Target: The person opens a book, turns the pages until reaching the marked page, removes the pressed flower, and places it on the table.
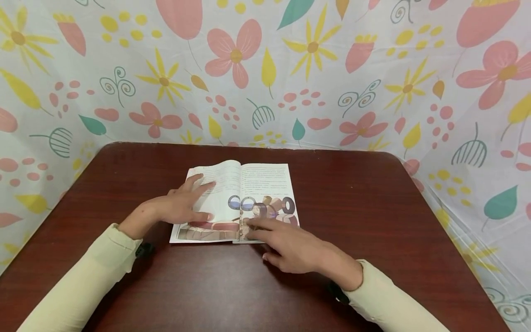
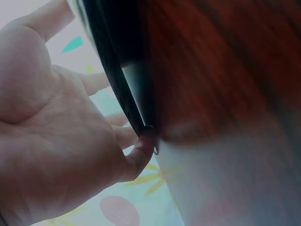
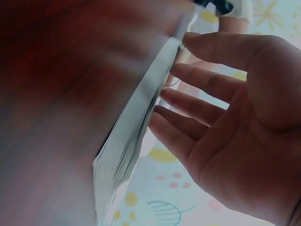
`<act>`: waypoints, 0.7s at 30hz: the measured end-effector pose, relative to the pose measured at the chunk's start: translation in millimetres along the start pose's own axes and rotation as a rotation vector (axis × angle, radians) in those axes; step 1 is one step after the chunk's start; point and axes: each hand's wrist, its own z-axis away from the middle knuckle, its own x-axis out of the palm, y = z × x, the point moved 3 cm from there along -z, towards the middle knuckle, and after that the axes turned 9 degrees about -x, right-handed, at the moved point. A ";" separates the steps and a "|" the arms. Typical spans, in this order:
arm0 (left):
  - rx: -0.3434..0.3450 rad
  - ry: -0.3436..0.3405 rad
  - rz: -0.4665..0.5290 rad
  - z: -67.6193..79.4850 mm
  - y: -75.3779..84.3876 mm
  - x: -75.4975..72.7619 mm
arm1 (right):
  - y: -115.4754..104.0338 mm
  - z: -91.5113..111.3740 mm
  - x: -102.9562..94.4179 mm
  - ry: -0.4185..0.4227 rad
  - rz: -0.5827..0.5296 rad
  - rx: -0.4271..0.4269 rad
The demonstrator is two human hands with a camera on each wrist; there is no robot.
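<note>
My fingers (image 1: 267, 226) are loosely straight and unclenched: those of my right hand (image 1: 298, 249) rest at the foot of the right page (image 1: 265, 177), over its coloured picture (image 1: 271, 210). My left hand (image 1: 176, 205), a little farther up, lies with its fingers spread across the left page (image 1: 221, 198). The book (image 1: 240, 173) lies open under both, on the dark red table (image 1: 348, 193). Beyond the table's far edge hangs a flowered cloth (image 1: 286, 69).
</note>
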 end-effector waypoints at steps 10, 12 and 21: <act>0.014 -0.014 -0.039 1.4 -0.6 0.0 | 25.2 5.2 -7.1 0.104 0.142 0.052; 0.009 -0.016 -0.044 0.8 -0.2 -0.1 | 27.8 6.4 -9.2 0.112 0.138 0.060; 0.006 -0.012 -0.045 1.2 -1.9 0.6 | 31.1 9.7 -17.1 0.101 0.121 0.047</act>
